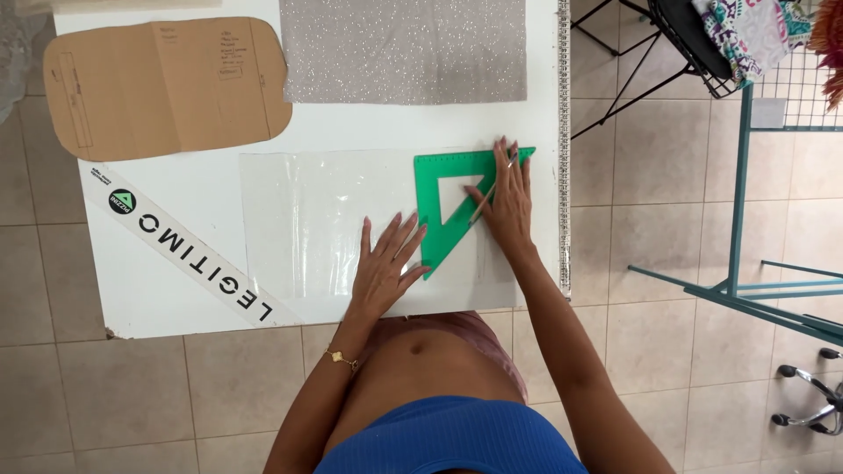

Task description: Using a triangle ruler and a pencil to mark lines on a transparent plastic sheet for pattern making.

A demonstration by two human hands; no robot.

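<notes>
Left hand [385, 263]: flat, palm down, fingers spread apart, gripping nothing. It presses on the clear plastic sheet [303, 219], fingertips touching the lower left edge of the green set square [457, 206].

Right hand [505, 202]: laid over the right side of the set square, fingers closed on a pencil [486, 204] that slants down-left, its tip in the triangular cut-out of the square.

Set square: lies flat on the right part of the plastic sheet, long straight edge toward the far side, point toward the person. Sheet: spread flat at the near edge of the white counter [189, 189], between the two forearms. A thin gold bracelet [341, 358] sits on the left wrist.

Further out on the counter: brown cardboard pattern piece [162, 88] at far left, with handwriting too small to make out; grey glittery fabric [404, 51] at far centre, just beyond the sheet; a white printed strip [189, 246] running diagonally at left; a measuring tape [564, 149] along the right edge.

Beyond the counter, on the tiled floor [667, 175]: a teal metal rack [746, 263] at right, a black wire chair [667, 44] with patterned cloth [746, 31] on it.
</notes>
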